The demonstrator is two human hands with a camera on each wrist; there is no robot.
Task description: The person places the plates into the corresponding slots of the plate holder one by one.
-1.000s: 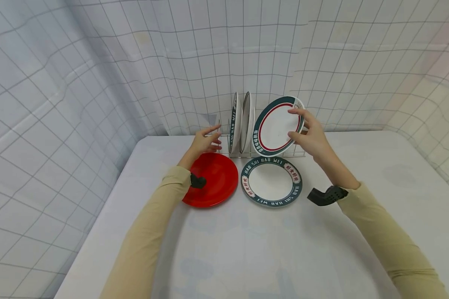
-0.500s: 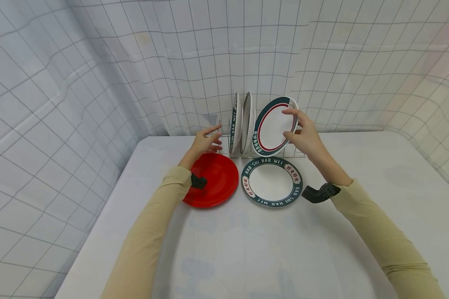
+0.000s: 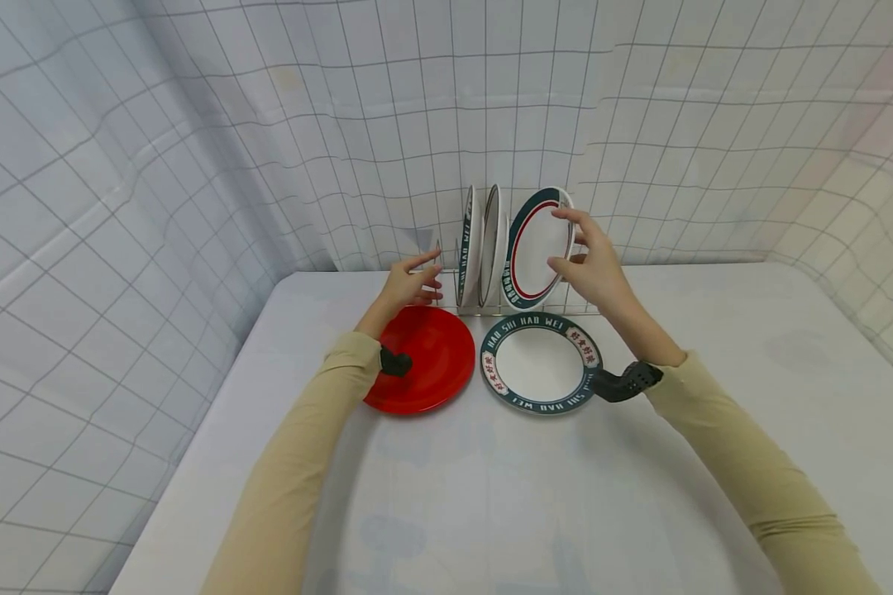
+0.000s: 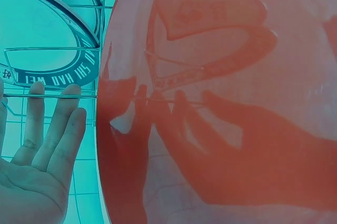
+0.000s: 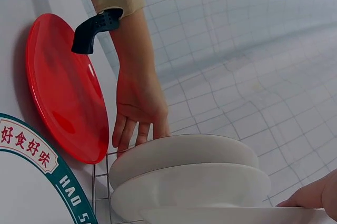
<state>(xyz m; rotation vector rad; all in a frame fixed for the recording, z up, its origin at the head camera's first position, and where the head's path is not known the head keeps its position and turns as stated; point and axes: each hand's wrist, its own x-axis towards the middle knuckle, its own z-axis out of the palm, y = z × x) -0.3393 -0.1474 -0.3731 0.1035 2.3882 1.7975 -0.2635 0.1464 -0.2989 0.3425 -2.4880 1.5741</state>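
My right hand (image 3: 594, 266) pinches a white plate (image 3: 542, 252) with a dark green rim and red ring by its right edge, thumb on the face side. That plate stands tilted at the right part of a wire dish rack (image 4: 88, 97). To its left, two plates (image 5: 184, 161) stand upright in the rack, seen from their backs in the right wrist view. At the rack's left end, my left hand (image 3: 409, 283) has its fingers extended, fingertips touching the rack's wire in the left wrist view. Much of the rack is hidden behind the plates.
A red plate (image 3: 432, 355) lies on the white table (image 3: 446, 496) in front of the rack, under my left wrist. Beside it on the right lies a green-rimmed white plate (image 3: 537, 364). A grid-patterned cloth (image 3: 387, 124) hangs behind the rack.
My right hand has moved left with the plate, which has turned more edge-on towards the standing plates. The left hand stays at the rack's left end.
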